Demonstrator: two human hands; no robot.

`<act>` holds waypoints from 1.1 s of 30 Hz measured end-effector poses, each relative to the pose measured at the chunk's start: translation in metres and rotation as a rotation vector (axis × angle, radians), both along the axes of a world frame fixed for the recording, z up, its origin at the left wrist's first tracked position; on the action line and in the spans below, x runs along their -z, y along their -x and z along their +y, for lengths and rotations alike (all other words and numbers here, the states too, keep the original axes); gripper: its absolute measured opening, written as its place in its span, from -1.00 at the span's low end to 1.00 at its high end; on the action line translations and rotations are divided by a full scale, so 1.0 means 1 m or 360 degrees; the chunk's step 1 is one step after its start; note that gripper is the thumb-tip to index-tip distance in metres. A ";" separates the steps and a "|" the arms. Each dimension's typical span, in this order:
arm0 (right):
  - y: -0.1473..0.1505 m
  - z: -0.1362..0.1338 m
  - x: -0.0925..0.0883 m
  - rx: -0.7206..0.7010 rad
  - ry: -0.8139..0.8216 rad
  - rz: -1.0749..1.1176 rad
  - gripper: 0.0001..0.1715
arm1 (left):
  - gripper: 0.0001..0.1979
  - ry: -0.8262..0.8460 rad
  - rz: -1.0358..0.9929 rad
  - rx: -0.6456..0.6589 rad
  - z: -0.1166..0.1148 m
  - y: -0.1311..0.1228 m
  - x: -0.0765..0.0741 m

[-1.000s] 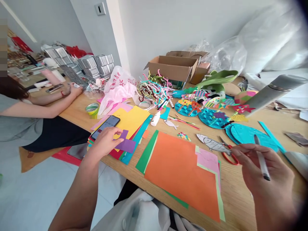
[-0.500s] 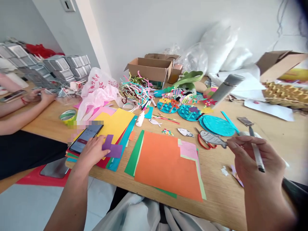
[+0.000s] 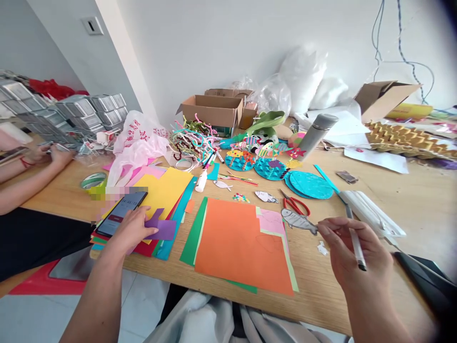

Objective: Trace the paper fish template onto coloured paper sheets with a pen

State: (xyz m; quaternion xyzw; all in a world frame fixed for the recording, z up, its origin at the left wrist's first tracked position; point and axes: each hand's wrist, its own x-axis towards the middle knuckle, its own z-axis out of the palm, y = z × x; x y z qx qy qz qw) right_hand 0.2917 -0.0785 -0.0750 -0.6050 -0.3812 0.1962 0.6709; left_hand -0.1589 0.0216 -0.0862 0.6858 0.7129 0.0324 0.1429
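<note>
My right hand [image 3: 360, 257] pinches the tail of a grey-and-white paper fish cutout [image 3: 298, 220] between thumb and forefinger. A pen [image 3: 356, 245] is also in that hand, its dark end toward me. My left hand [image 3: 134, 231] has its thumb over a purple piece of paper [image 3: 166, 229], beside the phone [image 3: 123, 212] on a stack of coloured paper; its other fingers are partly hidden. Between the hands lies an orange sheet [image 3: 235, 247] on green sheets, with a faint outline drawn near a pink piece of paper [image 3: 269, 221].
Red-handled pliers [image 3: 298, 205], another fish cutout [image 3: 266, 196] and teal discs [image 3: 310, 185] lie beyond. A white power strip [image 3: 373, 214] and a grey flask [image 3: 317, 133] are at right. Pipe cleaners [image 3: 193, 145] sit in the middle. Another person's hands [image 3: 53, 155] work at far left.
The view has shifted to the right. My right hand has moved left and toward me with the fish cutout and pen, uncovering the power strip. My left hand stays by the purple paper.
</note>
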 end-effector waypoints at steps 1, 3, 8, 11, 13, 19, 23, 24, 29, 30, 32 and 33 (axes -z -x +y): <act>0.000 -0.001 0.001 -0.0010 -0.0014 0.0011 -0.66 | -0.41 -0.0019 0.0016 0.0020 0.000 0.000 0.000; 0.001 -0.003 0.002 -0.0033 -0.0045 0.0037 -0.67 | -0.48 -0.0023 0.0029 0.0044 0.000 0.000 0.000; -0.001 -0.010 0.006 -0.0072 -0.0094 0.0075 -0.68 | -0.64 0.0052 -0.0223 0.0031 0.001 0.008 0.003; -0.003 -0.014 0.009 -0.0051 -0.0059 0.0090 -0.66 | -0.79 0.0068 -0.0483 0.0029 -0.003 0.013 -0.002; -0.004 -0.017 0.010 -0.0039 -0.0056 0.0110 -0.65 | -0.72 0.0131 -0.0756 -0.0003 -0.009 0.011 -0.013; -0.005 -0.017 0.009 -0.0048 -0.0103 0.0262 -0.68 | -0.46 0.0237 -0.1345 -0.0073 -0.023 -0.029 -0.057; -0.010 -0.006 0.013 -0.0058 -0.0056 0.0278 -0.66 | -0.61 0.0306 -0.1363 0.0220 -0.018 -0.084 -0.058; -0.012 -0.002 0.014 -0.0070 -0.0025 0.0255 -0.65 | -0.65 0.0356 -0.1370 0.0322 -0.015 -0.100 -0.054; -0.016 0.017 0.010 -0.0169 0.0088 0.0131 -0.66 | -0.87 0.0593 -0.1374 0.0790 -0.007 -0.180 -0.024; -0.016 0.021 0.007 -0.0180 0.0084 0.0105 -0.66 | -0.90 0.0601 -0.1289 0.0850 -0.006 -0.193 -0.019; -0.017 0.029 0.001 -0.0224 0.0053 0.0043 -0.66 | -0.92 0.0596 -0.1209 0.0916 -0.005 -0.213 -0.009; -0.018 0.034 -0.003 -0.0239 0.0046 0.0003 -0.67 | -0.91 0.0590 -0.1194 0.0916 -0.004 -0.220 -0.005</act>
